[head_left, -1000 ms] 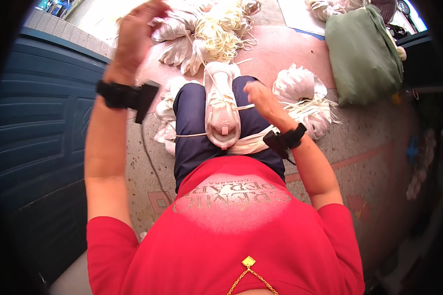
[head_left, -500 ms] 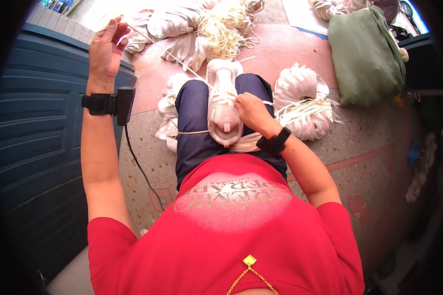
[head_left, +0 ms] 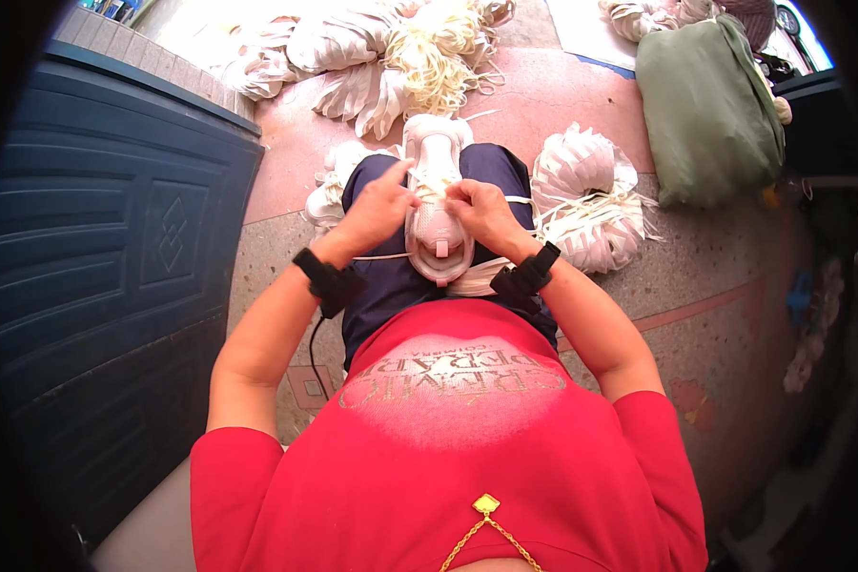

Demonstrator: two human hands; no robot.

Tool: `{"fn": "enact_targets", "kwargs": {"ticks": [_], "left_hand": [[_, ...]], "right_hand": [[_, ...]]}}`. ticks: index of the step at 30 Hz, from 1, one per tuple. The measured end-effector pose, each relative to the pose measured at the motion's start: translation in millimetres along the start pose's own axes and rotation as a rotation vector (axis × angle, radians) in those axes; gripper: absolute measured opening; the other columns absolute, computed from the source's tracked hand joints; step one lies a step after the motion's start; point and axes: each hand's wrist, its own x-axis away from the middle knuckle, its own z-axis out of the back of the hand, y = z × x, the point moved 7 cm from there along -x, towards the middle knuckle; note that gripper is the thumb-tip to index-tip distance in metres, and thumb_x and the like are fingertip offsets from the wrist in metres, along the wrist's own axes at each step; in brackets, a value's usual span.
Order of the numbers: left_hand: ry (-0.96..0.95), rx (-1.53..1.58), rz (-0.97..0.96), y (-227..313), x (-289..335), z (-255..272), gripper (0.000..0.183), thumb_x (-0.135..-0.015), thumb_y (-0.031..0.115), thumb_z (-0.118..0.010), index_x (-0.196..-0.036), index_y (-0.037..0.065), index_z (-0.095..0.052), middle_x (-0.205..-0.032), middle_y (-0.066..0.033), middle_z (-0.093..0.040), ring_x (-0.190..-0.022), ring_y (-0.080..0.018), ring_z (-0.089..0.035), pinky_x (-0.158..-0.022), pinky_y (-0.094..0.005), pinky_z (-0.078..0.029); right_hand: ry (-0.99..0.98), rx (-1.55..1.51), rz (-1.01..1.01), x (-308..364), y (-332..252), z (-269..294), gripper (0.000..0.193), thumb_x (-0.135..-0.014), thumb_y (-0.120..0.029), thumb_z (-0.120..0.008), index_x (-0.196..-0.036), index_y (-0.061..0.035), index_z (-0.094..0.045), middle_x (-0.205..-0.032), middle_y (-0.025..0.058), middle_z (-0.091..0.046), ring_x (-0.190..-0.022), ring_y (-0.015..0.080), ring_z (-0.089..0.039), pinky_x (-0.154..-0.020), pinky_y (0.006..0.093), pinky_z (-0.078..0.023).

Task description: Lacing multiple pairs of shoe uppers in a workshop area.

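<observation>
A pale pink and white sneaker (head_left: 438, 229) lies lengthwise between my thighs, its heel loop toward me and its toe pointing away. Cream shoelace (head_left: 434, 188) runs across its middle. My left hand (head_left: 381, 207) is at the shoe's left edge, index finger stretched out and apart from the others; I see no lace in it. On the other side, my right hand (head_left: 487, 212) pinches the shoelace close to the eyelets, its fingertips partly hiding it. A thin cord (head_left: 381, 256) crosses my left thigh toward the shoe.
Right of my knee sits a bundle of pale shoe parts (head_left: 586, 200) tied with laces. More bundles (head_left: 343, 43) and a heap of cream laces (head_left: 434, 57) lie ahead. A stuffed green sack (head_left: 710, 110) stands far right; a dark blue panelled door (head_left: 124, 200) is at left.
My left hand has come down from high on the left, where it held a lace drawn taut, to the side of the sneaker. My right hand stays at the laces.
</observation>
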Motion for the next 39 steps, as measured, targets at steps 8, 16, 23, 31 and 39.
{"fn": "enact_targets", "kwargs": {"ticks": [8, 16, 23, 31, 39], "left_hand": [[0.007, -0.24, 0.024, 10.1, -6.1, -16.8, 0.05, -0.077, 0.001, -0.048, -0.124, -0.005, -0.034, -0.077, -0.0144, -0.062, -0.073, -0.0175, -0.06, -0.069, -0.0295, -0.046], [0.186, -0.399, -0.364, 17.6, 2.9, -8.9, 0.029, -0.073, 0.002, -0.053, -0.102, -0.001, -0.053, -0.072, -0.0124, -0.056, -0.068, -0.0291, -0.053, -0.067, -0.035, -0.043], [0.597, -0.152, 0.136, -62.9, 38.7, 158.9, 0.012, -0.082, 0.01, -0.046, -0.079, 0.005, -0.056, -0.076, -0.0093, -0.056, -0.071, -0.0228, -0.055, -0.059, -0.0352, -0.042], [0.987, 1.143, 0.114, -146.3, 144.1, 304.3, 0.015, -0.088, 0.012, -0.044, -0.077, 0.003, -0.047, -0.067, -0.0025, -0.049, -0.058, -0.0116, -0.048, -0.054, -0.0245, -0.043], [0.522, 0.292, 0.392, -52.9, 55.6, 129.1, 0.027, -0.083, 0.02, -0.054, -0.106, 0.004, -0.053, -0.062, 0.0026, -0.051, -0.048, -0.004, -0.041, -0.041, -0.0176, -0.033]], "right_hand": [[0.018, -0.092, 0.08, -8.9, -0.9, -4.7, 0.024, -0.074, -0.011, -0.059, -0.093, 0.0029, -0.059, -0.076, 0.0182, -0.062, -0.071, 0.0246, -0.062, -0.066, 0.0306, -0.047], [-0.096, -0.018, 0.16, -8.8, -8.6, -6.2, 0.02, -0.074, -0.012, -0.06, -0.086, 0.0032, -0.057, -0.073, 0.0103, -0.057, -0.068, 0.0158, -0.054, -0.062, 0.0275, -0.044], [-0.247, -0.735, -0.023, 0.6, -30.2, 9.1, 0.014, -0.079, -0.015, -0.057, -0.085, -0.0029, -0.053, -0.08, 0.0016, -0.054, -0.075, 0.0101, -0.05, -0.067, 0.0239, -0.04], [0.298, -1.453, 0.42, 39.2, -43.9, 265.2, 0.013, -0.092, -0.015, -0.038, -0.088, -0.0039, -0.044, -0.058, -0.0037, -0.025, -0.048, 0.0072, -0.024, -0.051, 0.0234, -0.03], [0.657, -0.277, 0.04, 44.8, -7.8, 210.7, 0.018, -0.088, -0.013, -0.046, -0.1, -0.0064, -0.058, -0.062, -0.0033, -0.044, -0.052, 0.0036, -0.035, -0.045, 0.0193, -0.03]]}}
